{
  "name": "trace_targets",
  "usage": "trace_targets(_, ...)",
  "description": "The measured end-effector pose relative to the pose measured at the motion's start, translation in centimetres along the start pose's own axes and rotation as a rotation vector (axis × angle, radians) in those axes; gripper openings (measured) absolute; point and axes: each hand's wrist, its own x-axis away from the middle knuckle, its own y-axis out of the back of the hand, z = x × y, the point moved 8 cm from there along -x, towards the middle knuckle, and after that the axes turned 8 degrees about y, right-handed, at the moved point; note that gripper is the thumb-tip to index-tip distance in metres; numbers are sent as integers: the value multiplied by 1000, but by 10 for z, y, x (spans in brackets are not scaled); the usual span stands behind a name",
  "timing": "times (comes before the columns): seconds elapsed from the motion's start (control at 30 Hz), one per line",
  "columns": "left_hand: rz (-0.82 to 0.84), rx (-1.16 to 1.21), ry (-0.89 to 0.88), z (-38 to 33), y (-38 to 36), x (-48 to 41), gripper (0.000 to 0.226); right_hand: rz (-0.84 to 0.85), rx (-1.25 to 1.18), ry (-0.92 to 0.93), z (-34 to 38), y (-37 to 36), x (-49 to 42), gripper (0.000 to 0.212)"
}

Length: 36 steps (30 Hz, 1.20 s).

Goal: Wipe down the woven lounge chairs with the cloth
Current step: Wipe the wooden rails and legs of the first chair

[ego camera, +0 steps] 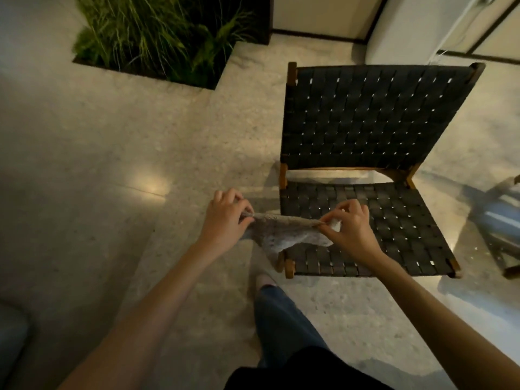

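Cloth (pixel 284 232), pale and speckled, hangs stretched between two raised hands, its lower edge sagging in front of the near left corner of the woven lounge chair (pixel 365 170); whether it touches the chair cannot be told. The left hand (pixel 225 218) pinches the cloth's left end between thumb and curled fingers, out over the floor (pixel 84 164). The right hand (pixel 349 226) pinches the bunched right end above the dark seat (pixel 394 220). Below them a leg (pixel 281 313) in blue jeans and a light shoe (pixel 264 280) stand just beside that corner. Beyond the seat rises the tilted woven backrest (pixel 365 116) in its wooden frame. Farthest left, a sunken planter (pixel 213 85) holds tall grass (pixel 157 32).
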Motion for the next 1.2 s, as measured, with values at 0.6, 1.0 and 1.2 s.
trace_targets(0.6, 399, 316, -140, 15, 39, -314, 10, -200, -667, -568, 28, 3, -232, 14)
trace_targets(1.0, 777, 761, -81, -22, 13, -440, 7, -607, -1276, -757, 62, -23, -359, 14)
trace_targets(1.2, 1270, 895, 46, -37, 8, -461, 30, -918, -1220, -750, 67, -15, -392, 50)
